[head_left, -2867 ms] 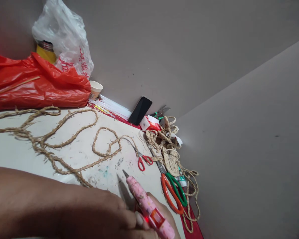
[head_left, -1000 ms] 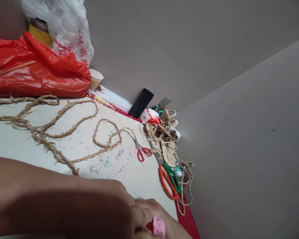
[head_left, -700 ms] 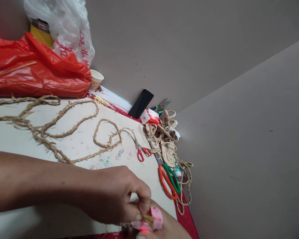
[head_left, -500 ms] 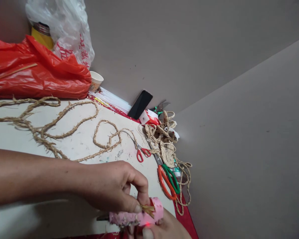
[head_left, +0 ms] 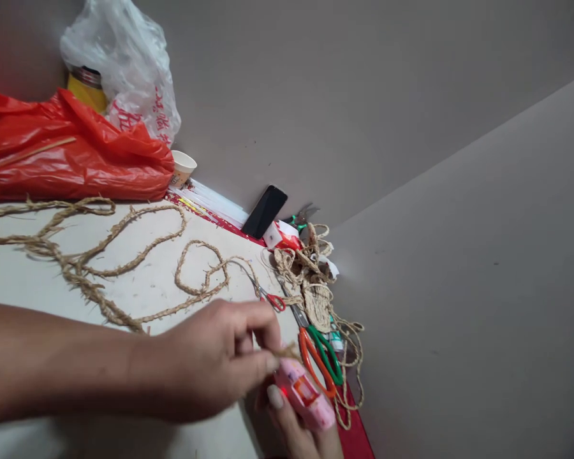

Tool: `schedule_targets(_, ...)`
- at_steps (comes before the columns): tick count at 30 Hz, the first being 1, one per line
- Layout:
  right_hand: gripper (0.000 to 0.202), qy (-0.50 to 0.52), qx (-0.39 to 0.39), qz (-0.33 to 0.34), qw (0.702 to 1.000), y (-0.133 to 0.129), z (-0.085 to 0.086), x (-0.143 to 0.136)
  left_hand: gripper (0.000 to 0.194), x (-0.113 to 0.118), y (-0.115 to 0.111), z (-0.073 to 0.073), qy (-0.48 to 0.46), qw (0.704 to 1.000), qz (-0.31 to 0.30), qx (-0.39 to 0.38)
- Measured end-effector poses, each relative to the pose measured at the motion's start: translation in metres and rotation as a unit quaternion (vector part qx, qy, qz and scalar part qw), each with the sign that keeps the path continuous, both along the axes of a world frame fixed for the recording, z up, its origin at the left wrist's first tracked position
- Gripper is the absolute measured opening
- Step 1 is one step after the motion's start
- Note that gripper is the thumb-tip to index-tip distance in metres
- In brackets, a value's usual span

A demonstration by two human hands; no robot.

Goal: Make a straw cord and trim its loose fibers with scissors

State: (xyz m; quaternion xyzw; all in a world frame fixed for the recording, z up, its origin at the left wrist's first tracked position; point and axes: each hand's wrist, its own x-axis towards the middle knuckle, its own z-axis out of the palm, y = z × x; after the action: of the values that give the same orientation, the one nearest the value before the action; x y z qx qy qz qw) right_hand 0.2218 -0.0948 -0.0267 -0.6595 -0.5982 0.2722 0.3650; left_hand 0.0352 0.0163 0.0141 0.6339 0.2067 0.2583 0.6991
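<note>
My left hand reaches in from the left, thumb and forefinger closed on the frayed end of a straw rope. Close beneath it, my right hand is wrapped round a pink hot glue gun with a small red light glowing on its side. The gun is tilted, its near end towards the lower right, and my left hand hides its nozzle. More braided straw rope lies in loops on the white tabletop beyond my left forearm.
Orange-and-green-handled scissors and small red scissors lie near the right edge. Behind them are a rope bundle, a black phone, white glue sticks and a paper cup. A red plastic bag stands at the back left.
The glue gun has swung from lying sideways, nozzle left, to a slanted pose. My left hand has stayed close to it with the rope end, and the view has shifted slightly.
</note>
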Motion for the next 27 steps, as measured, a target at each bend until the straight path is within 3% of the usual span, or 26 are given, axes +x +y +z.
schedule_targets(4, 0.028, -0.039, 0.048, -0.006, 0.998, 0.004, 0.004, -0.006, 0.003, 0.001, -0.020, -0.003, 0.031, 0.999, -0.021, -0.025)
schedule_targets(8, 0.025, -0.088, 0.079, 0.009, 0.993, 0.002, 0.005, -0.012, 0.007, 0.005, -0.026, -0.010, 0.038, 0.997, -0.036, -0.064)
schedule_targets(11, 0.028, -0.090, 0.074, 0.031, 0.993, 0.002, 0.000, -0.013, 0.005, 0.004, -0.026, -0.012, 0.077, 0.995, -0.062, 0.003)
schedule_targets(13, 0.030, -0.090, 0.080, 0.051, 0.991, 0.003, -0.006, -0.011, 0.003, 0.002, -0.026, -0.011, 0.100, 0.991, -0.048, 0.073)
schedule_targets(17, 0.039, -0.120, 0.083, 0.083, 0.986, 0.004, -0.013, -0.006, 0.008, -0.004, -0.022, -0.013, 0.143, 0.969, -0.059, 0.191)
schedule_targets(20, 0.049, -0.148, 0.071, 0.103, 0.981, 0.004, -0.012, -0.006, 0.013, -0.005, -0.018, -0.013, 0.157, 0.922, -0.065, 0.348)
schedule_targets(23, 0.041, -0.176, 0.068, 0.122, 0.974, 0.003, -0.009, -0.007, 0.015, -0.003, -0.015, -0.005, 0.186, 0.838, -0.134, 0.496)
schedule_targets(25, 0.031, -0.186, 0.063, 0.140, 0.971, 0.002, -0.009, -0.007, 0.010, 0.000, -0.012, 0.003, 0.254, 0.787, -0.188, 0.529)
schedule_targets(27, 0.026, -0.198, 0.054, 0.158, 0.966, 0.001, -0.010, -0.006, 0.009, 0.001, -0.010, 0.007, 0.247, 0.763, -0.222, 0.554)
